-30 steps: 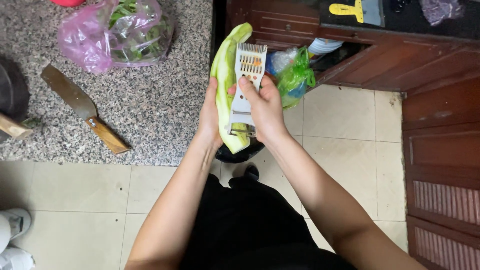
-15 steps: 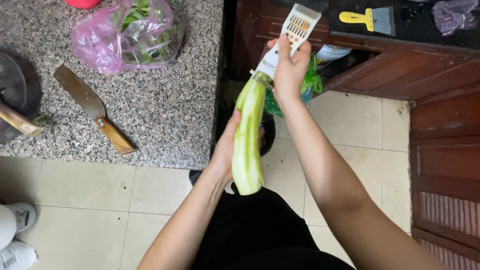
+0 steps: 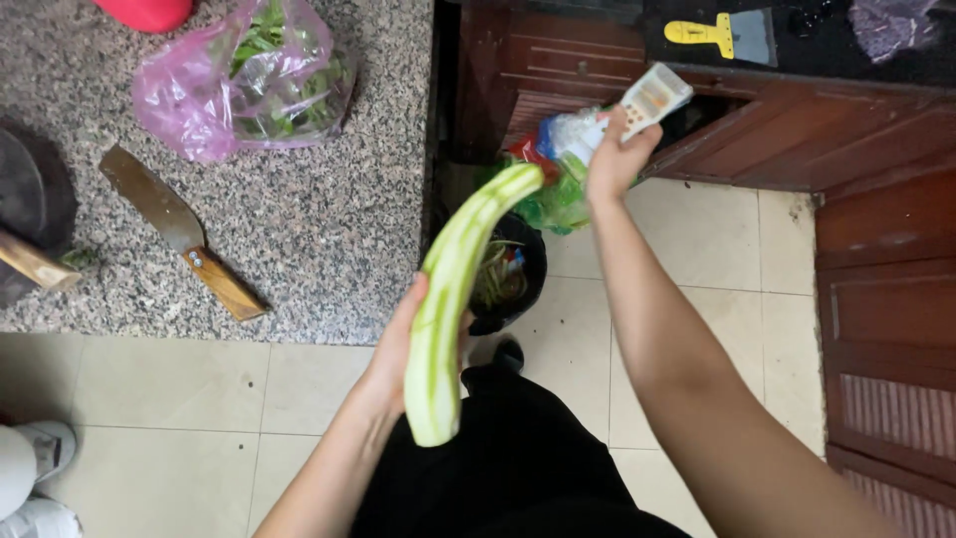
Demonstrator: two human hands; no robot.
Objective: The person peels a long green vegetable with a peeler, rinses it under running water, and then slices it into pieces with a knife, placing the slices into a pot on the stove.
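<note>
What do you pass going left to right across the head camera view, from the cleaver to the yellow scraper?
Cleaver → pink bag of greens → left hand → long peeled gourd → right hand holding white peeler → yellow scraper.

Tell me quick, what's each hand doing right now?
Left hand: closed around the long green gourd, holding it up.
Right hand: closed on the white peeler, raised off the gourd.

I note the red object (image 3: 147,12) at eleven o'clock is cut by the top edge; bin (image 3: 508,284) contents are indistinct.
</note>
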